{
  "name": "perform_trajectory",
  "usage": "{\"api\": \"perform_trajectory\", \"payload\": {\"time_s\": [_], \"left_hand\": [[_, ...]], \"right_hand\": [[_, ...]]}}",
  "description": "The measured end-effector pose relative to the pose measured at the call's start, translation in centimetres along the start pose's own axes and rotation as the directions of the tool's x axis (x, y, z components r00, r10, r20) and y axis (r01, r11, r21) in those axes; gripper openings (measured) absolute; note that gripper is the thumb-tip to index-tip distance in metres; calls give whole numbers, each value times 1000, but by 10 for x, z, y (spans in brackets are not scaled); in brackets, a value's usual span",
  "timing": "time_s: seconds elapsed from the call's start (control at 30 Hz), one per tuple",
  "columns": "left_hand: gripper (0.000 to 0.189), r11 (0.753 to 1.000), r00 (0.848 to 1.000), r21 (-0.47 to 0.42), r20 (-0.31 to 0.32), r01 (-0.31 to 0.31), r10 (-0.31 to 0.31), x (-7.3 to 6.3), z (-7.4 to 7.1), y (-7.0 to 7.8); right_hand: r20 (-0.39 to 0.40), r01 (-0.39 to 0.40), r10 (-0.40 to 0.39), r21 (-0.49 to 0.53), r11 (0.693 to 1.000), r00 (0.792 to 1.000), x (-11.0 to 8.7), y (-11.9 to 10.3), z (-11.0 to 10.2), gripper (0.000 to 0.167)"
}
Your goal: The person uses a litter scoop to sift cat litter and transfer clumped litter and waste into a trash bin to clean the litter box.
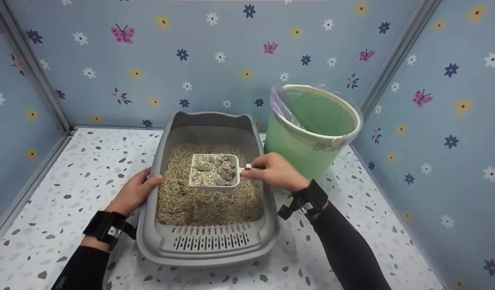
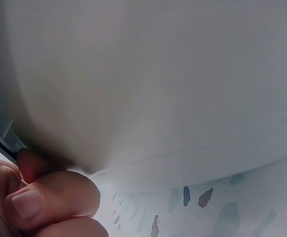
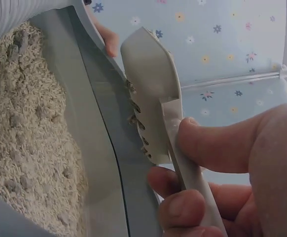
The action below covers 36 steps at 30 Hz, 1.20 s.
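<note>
The right hand (image 1: 276, 172) gripped a white scoop (image 1: 214, 188) of litter (image 1: 209, 171), to its left above a grey box (image 1: 209, 261) whose rim the left hand (image 1: 132, 191) clasped. Beneath both hands spread a speckled floor (image 1: 50, 209); beyond them rose flowered blue walls (image 1: 215, 36) and a green bin (image 1: 297, 151).

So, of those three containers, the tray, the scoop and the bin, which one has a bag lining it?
The green bin: a see-through purplish bag hangs over its rim. The grey tray and the white scoop show no bag.
</note>
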<state>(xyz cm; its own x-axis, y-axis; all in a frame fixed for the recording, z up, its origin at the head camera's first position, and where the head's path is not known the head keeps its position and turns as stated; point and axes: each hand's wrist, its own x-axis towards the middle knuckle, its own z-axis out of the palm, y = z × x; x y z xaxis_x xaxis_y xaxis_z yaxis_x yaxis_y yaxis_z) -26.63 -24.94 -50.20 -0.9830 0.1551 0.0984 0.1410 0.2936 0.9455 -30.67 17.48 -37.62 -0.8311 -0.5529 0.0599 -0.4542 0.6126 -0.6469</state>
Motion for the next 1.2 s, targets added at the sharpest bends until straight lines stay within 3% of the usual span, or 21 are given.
{"api": "perform_trajectory", "payload": {"time_s": [0.2, 0.43, 0.67, 0.9, 1.07, 1.2], "left_hand": [[78, 1000, 1000, -4, 1, 7, -7, 2, 1, 2], [77, 1000, 1000, -3, -1, -3, 3, 1, 3, -2], [77, 1000, 1000, 11, 19, -4, 4, 1, 4, -2], [77, 1000, 1000, -15, 11, -1, 1, 1, 3, -3], [78, 1000, 1000, -4, 22, 0, 1, 2, 4, -3], [77, 1000, 1000, -7, 6, 5, -5, 1, 1, -2]], "right_hand": [[-74, -19, 18, -14, 1000, 997, -16, 13, -18, 48], [19, 20, -21, 7, 1000, 1000, -2, -7, -1, 42], [-35, -28, 27, -36, 999, 999, -22, 6, -18, 39], [42, 19, -18, -22, 1000, 999, -2, -6, 1, 43], [-8, -9, 8, -54, 999, 1000, -13, 6, -11, 41], [11, 4, -4, -52, 999, 1000, -7, -2, -6, 42]]}}
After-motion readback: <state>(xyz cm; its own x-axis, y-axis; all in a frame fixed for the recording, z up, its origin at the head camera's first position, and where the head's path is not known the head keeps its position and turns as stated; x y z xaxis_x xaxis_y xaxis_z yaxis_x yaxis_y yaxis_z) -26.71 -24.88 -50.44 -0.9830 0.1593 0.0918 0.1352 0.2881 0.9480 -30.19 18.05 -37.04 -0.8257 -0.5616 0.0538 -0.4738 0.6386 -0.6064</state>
